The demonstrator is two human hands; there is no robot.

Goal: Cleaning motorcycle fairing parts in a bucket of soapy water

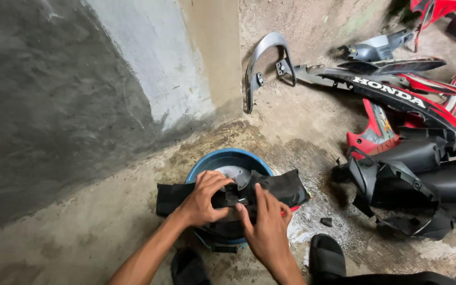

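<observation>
A black plastic motorcycle panel (286, 188) lies across the top of a blue basin (222, 160) on the concrete floor. My left hand (202, 199) grips the panel near its middle, fingers curled over its upper edge. My right hand (266, 228) presses on the panel just to the right, fingers pointing up. A pale round object (235, 173) shows inside the basin behind the panel. The basin's contents are otherwise hidden.
A grey grab rail (262, 63) leans at the wall corner. Red and black fairing panels (412, 105) and black inner covers (407, 184) are piled at the right. My sandalled feet (325, 256) stand below the basin. A stained wall (69, 89) rises at the left.
</observation>
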